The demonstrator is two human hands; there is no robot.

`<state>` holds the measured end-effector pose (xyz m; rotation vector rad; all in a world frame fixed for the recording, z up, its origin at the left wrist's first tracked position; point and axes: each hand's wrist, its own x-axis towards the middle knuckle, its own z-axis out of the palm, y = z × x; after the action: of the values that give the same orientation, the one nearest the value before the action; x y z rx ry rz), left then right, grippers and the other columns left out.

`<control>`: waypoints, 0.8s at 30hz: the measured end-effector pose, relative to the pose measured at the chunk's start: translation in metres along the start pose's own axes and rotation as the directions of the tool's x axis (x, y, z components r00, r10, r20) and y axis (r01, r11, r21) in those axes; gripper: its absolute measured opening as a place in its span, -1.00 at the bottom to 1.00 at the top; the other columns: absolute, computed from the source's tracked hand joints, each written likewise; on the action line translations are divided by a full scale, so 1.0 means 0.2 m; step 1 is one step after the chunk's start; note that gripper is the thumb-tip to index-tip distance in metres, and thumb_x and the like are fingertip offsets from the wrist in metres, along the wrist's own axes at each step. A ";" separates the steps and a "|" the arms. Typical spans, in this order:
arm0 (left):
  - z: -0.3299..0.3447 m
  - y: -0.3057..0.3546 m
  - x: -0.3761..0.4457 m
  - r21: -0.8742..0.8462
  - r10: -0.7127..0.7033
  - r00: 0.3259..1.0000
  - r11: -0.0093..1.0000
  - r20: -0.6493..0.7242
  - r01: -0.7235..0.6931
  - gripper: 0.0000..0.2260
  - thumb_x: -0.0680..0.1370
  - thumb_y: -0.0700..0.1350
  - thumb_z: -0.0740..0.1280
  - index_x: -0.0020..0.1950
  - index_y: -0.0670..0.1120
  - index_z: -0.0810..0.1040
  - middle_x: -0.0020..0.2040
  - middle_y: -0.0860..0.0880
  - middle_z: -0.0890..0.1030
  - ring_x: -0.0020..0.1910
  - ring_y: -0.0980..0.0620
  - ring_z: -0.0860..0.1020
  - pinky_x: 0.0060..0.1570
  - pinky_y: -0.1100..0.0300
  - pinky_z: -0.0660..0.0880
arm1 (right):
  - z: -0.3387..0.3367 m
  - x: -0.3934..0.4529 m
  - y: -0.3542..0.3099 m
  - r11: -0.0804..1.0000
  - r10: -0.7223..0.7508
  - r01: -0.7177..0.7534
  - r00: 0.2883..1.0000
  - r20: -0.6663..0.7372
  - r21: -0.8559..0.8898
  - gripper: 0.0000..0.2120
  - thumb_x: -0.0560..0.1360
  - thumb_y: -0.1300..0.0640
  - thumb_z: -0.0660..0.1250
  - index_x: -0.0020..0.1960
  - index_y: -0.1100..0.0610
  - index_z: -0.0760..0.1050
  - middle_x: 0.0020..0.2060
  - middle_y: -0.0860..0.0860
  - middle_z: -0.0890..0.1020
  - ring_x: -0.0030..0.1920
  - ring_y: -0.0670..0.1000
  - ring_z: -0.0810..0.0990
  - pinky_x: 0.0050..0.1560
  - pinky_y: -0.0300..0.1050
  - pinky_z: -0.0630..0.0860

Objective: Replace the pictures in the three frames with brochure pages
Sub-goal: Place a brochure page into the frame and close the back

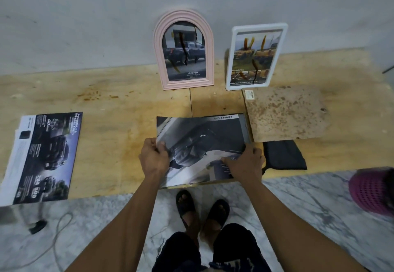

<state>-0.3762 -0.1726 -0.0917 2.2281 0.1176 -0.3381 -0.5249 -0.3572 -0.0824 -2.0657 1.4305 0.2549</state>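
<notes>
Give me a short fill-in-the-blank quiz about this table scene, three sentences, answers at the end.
1. The arched frame leaning on the wall is ____ in colour.
2. The brochure page is gripped by ____ hands.
3. The rectangular frame beside the arched one is ____ in colour.

Missing words: pink; both; white
</notes>
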 end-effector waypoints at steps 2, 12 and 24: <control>-0.01 0.01 0.00 -0.093 0.004 1.000 0.996 0.023 -0.002 -0.90 0.66 -0.07 0.26 0.02 -0.10 0.44 -0.19 -0.14 0.60 -0.27 -0.09 0.54 -0.30 0.10 0.43 | -0.02 0.02 0.00 0.998 0.027 -0.027 1.000 -0.003 0.053 -0.25 0.40 -0.18 0.47 0.40 0.15 0.25 0.35 0.17 0.30 0.36 0.26 0.25 0.21 0.18 0.37; -0.15 0.04 0.03 -0.302 0.007 0.999 0.953 -0.049 -0.022 -0.90 0.64 -0.15 0.31 0.02 -0.18 0.47 -0.25 -0.07 0.60 -0.28 -0.04 0.53 -0.27 0.12 0.48 | -0.13 0.05 -0.03 0.884 0.086 -0.120 0.992 0.094 0.452 -0.37 0.43 -0.21 0.43 0.33 0.17 0.44 0.22 0.09 0.55 0.20 0.15 0.53 0.06 -0.09 0.44; -0.43 0.04 0.00 -0.617 -0.390 0.894 0.766 -0.220 0.182 -0.84 0.66 -0.13 0.26 0.21 -0.14 0.43 0.00 -0.14 0.57 -0.11 -0.06 0.54 -0.12 0.14 0.47 | 0.12 -0.24 -0.62 0.499 -0.223 -0.094 0.947 0.233 0.861 -0.51 0.31 -0.06 0.53 0.18 0.06 0.54 0.05 0.04 0.68 0.04 0.12 0.66 0.08 0.15 0.61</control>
<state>-0.3566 -0.1098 -0.0343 1.6190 0.6748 -0.0569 -0.4286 -0.2770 -0.0321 -1.1359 0.9435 -0.1647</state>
